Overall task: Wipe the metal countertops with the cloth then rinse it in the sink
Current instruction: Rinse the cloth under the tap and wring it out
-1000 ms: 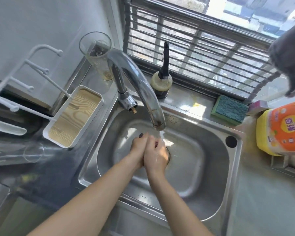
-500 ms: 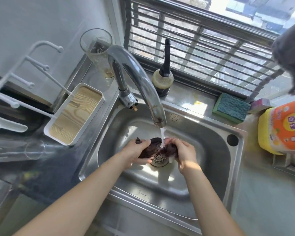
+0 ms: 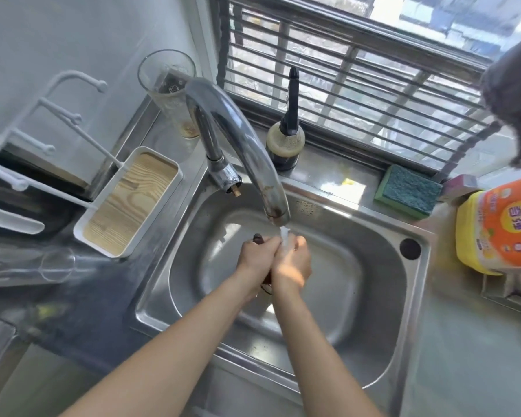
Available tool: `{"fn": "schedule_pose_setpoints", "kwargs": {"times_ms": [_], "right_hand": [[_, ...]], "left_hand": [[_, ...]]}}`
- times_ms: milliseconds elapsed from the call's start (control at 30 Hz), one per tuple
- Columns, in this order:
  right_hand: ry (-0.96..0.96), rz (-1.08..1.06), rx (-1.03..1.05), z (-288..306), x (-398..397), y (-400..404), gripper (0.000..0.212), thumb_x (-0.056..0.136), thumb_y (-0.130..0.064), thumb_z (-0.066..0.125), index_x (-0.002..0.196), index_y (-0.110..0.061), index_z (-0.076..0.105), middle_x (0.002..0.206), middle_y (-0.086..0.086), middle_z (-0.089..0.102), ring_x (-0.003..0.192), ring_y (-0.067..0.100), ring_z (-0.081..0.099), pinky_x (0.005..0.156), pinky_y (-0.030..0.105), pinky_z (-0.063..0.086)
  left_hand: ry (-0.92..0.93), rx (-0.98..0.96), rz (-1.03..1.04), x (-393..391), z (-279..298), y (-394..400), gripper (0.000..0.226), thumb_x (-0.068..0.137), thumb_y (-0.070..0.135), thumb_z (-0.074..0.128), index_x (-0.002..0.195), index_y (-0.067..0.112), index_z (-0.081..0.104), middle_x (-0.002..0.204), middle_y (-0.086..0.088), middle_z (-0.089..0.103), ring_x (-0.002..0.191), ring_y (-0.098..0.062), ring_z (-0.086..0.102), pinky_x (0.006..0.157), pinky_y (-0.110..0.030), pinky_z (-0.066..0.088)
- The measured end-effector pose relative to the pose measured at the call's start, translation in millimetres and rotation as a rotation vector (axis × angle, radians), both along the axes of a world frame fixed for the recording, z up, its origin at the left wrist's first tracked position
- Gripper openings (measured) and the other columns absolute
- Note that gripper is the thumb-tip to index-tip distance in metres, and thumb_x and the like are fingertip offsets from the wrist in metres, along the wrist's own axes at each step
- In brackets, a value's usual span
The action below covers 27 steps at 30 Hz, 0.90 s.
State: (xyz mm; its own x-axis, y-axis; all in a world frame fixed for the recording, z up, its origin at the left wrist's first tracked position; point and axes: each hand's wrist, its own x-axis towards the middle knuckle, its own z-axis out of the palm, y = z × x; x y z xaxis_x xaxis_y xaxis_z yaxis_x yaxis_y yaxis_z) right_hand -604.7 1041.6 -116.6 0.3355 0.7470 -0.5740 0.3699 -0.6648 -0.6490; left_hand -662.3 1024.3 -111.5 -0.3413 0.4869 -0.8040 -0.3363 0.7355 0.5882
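- Head view, centre: left hand (image 3: 257, 255) and right hand (image 3: 292, 263) are pressed together over the middle of the sink (image 3: 415, 311), directly under the faucet (image 3: 241, 145). Both hands have their fingers curled round the cloth (image 3: 266, 281), which is bunched between the palms; only dark slivers of it show, one at the left hand's knuckles and one hanging below the wrists.
- Head view, water: a thin stream (image 3: 284, 236) falls from the spout onto the meeting line of the two hands, so the cloth sits in the flow.
- Head view, surroundings: a green sponge (image 3: 408, 191) lies on the ledge behind the basin, a yellow-and-orange detergent pack (image 3: 500, 230) stands on the counter (image 3: 469, 356) to the right, a dark dispenser bottle (image 3: 286, 142) and a tall glass (image 3: 172, 91) stand near the faucet base, and a white tray with a wood-grain insert (image 3: 130, 203) sits to the left.
- Judgement on the step: the rinse appears under way. Doing it well likely calls for squeezing and releasing the bundle under the stream, turning it so hidden folds meet the water, and keeping the hands low over the drain to limit splash onto the wiped counter. Whether the water runs clear cannot be told.
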Motion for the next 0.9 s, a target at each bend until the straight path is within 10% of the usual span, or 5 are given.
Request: {"fn": "schedule_pose_setpoints", "kwargs": {"times_ms": [133,333,500,733,900], "right_hand": [[0.002,0.209,0.299,25.3,-11.8,-55.7,0.035,0.091,-0.042,0.043,0.087,-0.014,0.064,0.083,0.007,0.07,0.083,0.028,0.06,0.075,0.035,0.041],[0.006,-0.007,-0.044,0.1,11.5,20.4,0.04,0.1,-0.037,0.048,0.069,-0.014,0.058,0.088,0.016,0.068,0.09,0.036,0.059,0.073,0.034,0.035],[0.075,0.165,0.311,32.5,-6.3,-43.9,0.028,0.09,-0.034,0.048,0.074,-0.014,0.059,0.066,-0.001,0.063,0.066,0.015,0.056,0.065,0.024,0.042],[0.077,-0.02,-0.123,-3.5,9.4,15.7,0.03,0.097,-0.03,0.053,0.074,-0.014,0.063,0.091,0.017,0.072,0.095,0.038,0.065,0.08,0.037,0.047],[0.196,0.197,0.224,25.8,-12.3,-49.5,0.023,0.09,-0.04,0.051,0.092,-0.02,0.062,0.084,0.003,0.07,0.085,0.025,0.063,0.08,0.035,0.05]], "left_hand": [[0.028,-0.058,0.181,-21.7,1.3,8.4,0.032,0.09,0.026,0.066,0.063,0.013,0.058,0.058,-0.002,0.061,0.06,-0.022,0.058,0.061,-0.027,0.046],[0.042,-0.015,-0.067,8.6,2.4,-4.3,0.032,0.091,0.034,0.063,0.064,0.017,0.058,0.058,0.003,0.059,0.065,-0.022,0.056,0.061,-0.027,0.046],[-0.036,-0.019,0.167,-16.1,5.7,12.7,0.037,0.091,0.047,0.066,0.069,0.017,0.063,0.062,0.0,0.064,0.065,-0.021,0.061,0.068,-0.033,0.05],[-0.01,0.001,0.001,12.8,3.6,-11.0,0.028,0.086,0.026,0.065,0.059,0.018,0.06,0.053,0.003,0.062,0.064,-0.021,0.058,0.065,-0.032,0.048],[0.01,-0.042,0.189,-22.8,-0.8,7.5,0.026,0.093,0.031,0.063,0.078,0.01,0.068,0.073,-0.006,0.071,0.071,-0.024,0.066,0.067,-0.029,0.05]]}}
